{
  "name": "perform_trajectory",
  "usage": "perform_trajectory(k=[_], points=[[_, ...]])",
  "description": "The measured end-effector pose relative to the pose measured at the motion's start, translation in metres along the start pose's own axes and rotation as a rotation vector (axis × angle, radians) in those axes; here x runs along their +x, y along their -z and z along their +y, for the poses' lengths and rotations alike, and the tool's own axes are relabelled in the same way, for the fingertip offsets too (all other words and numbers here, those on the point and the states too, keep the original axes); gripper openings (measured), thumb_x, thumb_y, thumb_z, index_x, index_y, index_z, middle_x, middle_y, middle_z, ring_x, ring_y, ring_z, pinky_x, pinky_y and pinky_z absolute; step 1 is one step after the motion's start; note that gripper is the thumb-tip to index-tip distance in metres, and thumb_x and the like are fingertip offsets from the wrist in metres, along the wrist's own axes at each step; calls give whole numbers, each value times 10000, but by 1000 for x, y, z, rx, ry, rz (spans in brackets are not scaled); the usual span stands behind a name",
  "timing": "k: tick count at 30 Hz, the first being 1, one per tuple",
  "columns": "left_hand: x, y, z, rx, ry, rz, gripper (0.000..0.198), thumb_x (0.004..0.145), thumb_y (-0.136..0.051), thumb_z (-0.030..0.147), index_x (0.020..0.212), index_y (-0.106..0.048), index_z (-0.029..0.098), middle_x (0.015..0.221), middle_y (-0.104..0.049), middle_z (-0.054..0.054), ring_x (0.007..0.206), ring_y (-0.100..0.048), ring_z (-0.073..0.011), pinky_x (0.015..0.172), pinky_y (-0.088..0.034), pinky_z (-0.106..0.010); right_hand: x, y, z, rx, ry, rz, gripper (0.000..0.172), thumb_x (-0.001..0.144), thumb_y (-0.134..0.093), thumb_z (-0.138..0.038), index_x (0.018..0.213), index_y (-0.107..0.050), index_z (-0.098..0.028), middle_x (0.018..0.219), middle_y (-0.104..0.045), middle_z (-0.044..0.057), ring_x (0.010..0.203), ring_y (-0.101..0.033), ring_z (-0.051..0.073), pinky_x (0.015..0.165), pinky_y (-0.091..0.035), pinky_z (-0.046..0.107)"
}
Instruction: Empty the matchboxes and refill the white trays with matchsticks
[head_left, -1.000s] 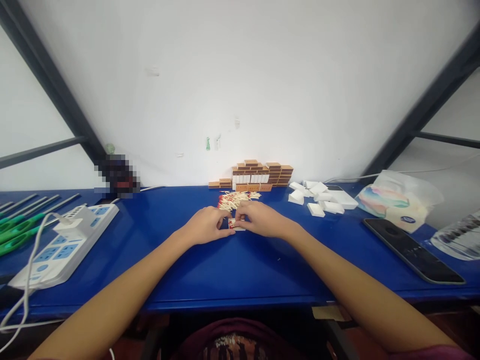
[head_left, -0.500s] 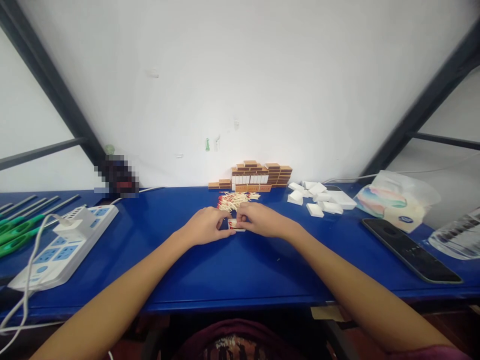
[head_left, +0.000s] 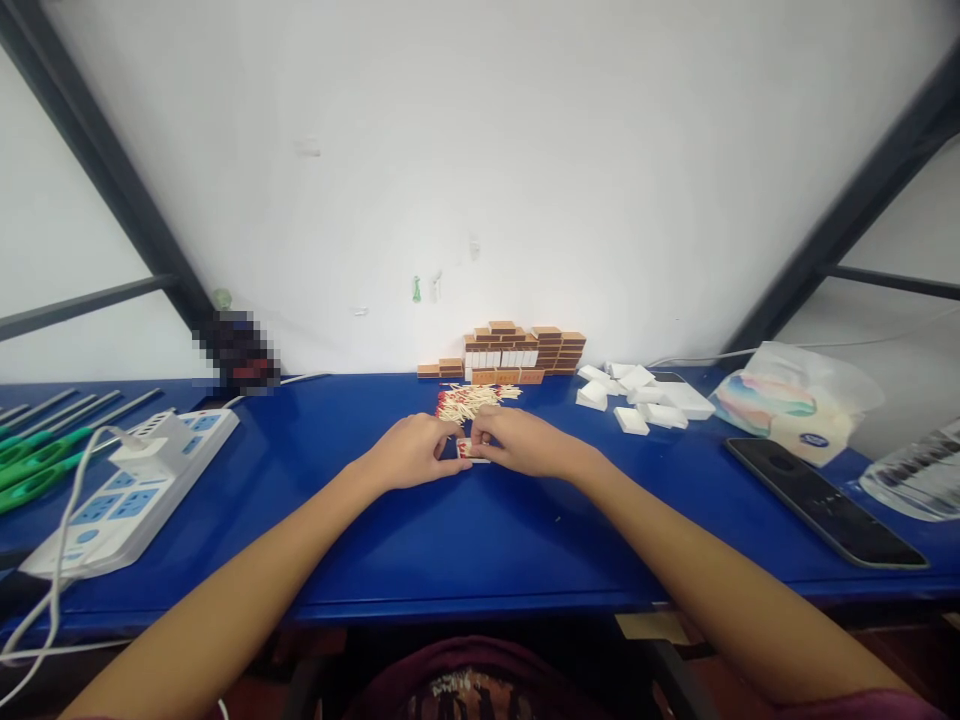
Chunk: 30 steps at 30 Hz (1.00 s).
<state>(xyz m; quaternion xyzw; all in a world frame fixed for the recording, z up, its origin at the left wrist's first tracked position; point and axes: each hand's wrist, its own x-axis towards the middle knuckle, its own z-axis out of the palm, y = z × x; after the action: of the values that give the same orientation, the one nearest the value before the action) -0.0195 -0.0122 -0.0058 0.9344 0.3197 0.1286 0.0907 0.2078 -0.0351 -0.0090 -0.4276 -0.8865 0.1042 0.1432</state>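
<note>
A small white matchbox tray (head_left: 464,459) with red-headed matches in it lies on the blue table between my hands. My left hand (head_left: 418,452) grips the tray's left end, thumb at the near side and fingers at the far side. Over the tray's right half, my right hand (head_left: 517,438) has its fingers curled and pressed together on the matches; its fingertips are partly hidden. Just beyond both hands a loose heap of matches (head_left: 471,402) is spread, many heads pointing left.
Stacked brown matchboxes (head_left: 559,350) stand against the wall. White empty-looking trays (head_left: 631,420) lie in a pile at right, near a phone (head_left: 825,505), a tissue pack (head_left: 806,400) and a clear plastic bottle (head_left: 915,475). At left are a power strip (head_left: 142,490) and green-handled scissors (head_left: 37,465).
Both hands stay at the tray in nearly the same place. My right fingers have shifted slightly over the matches, and the view has moved a little.
</note>
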Motion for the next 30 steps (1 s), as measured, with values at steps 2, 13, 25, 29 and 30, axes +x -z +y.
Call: perform_trajectory(k=[2, 13, 25, 29, 30], points=[[0, 0, 1, 8, 9, -4, 324, 900, -675, 518, 907, -683, 194, 692, -661, 0, 596, -577, -151, 562, -319, -269, 0, 0, -1, -9, 5, -8, 89, 979, -621, -218, 921, -669, -169, 981, -663, 72, 856, -593, 180, 713, -384, 274], [0, 2, 2, -7, 10, -16, 311, 902, -666, 505, 899, -696, 195, 700, -676, -7, 605, -592, -154, 566, -327, -272, 0, -1, -2, 57, 11, 15, 79, 948, -677, -238, 913, -713, -178, 961, -672, 63, 848, -600, 171, 713, -392, 267], [0, 1, 2, -19, 30, -15, 294, 884, -696, 488, 879, -678, 194, 672, -669, 6, 579, -581, -148, 555, -328, -268, 3, -5, -5, 47, 28, 86, 69, 909, -641, -157, 851, -677, -169, 905, -662, 50, 806, -581, 164, 694, -382, 265], [0, 1, 0, -1, 25, -3, 307, 884, -698, 499, 879, -680, 193, 692, -681, -1, 587, -583, -151, 557, -324, -269, 1, 1, -6, -33, 23, 89, 106, 956, -605, -167, 882, -681, -165, 921, -654, 59, 818, -579, 168, 693, -369, 271], [0, 0, -1, 2, 24, -1, 308, 884, -699, 501, 893, -689, 194, 699, -685, -4, 593, -585, -152, 559, -323, -268, 1, 3, -6, -64, 21, 77, 113, 967, -596, -168, 899, -686, -163, 927, -652, 62, 818, -577, 170, 689, -362, 273]])
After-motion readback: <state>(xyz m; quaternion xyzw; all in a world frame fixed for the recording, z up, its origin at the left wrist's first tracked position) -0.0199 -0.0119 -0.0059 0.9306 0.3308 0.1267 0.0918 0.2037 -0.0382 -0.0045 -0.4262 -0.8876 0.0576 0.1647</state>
